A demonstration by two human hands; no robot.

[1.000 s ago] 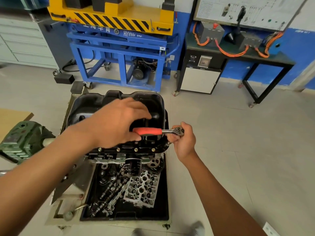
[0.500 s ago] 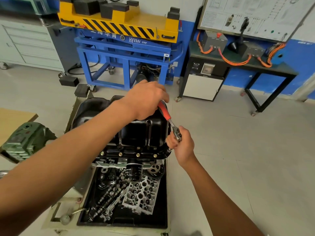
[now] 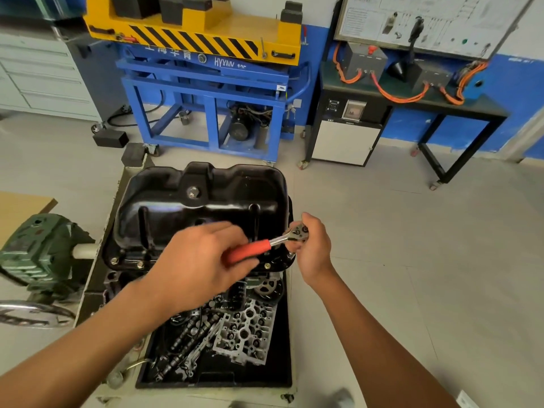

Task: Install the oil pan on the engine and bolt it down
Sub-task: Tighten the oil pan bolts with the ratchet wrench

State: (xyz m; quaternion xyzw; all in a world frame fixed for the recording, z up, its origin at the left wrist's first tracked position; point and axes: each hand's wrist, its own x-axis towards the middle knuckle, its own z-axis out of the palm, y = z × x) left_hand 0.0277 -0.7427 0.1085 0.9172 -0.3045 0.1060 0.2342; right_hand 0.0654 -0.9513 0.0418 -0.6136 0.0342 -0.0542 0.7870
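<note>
Both hands (image 3: 203, 266) grip ratchet (image 3: 265, 245) over oil pan's (image 3: 200, 198) near-right corner.

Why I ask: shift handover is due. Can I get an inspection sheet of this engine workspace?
Surface: black tray below the work, on a pale floor.
Job's things: oil pan in place, underside up; bolts visible along its near flange; red-handled ratchet at the near right corner.
Clutter: cylinder head and camshafts loose in the tray.
Hands: left hand grips the ratchet handle; right hand pinches its head.
Cables: orange cables on the black bench; black cable on the floor.
Surroundings: blue lift stand, green gearbox at left, drawer cabinet.
</note>
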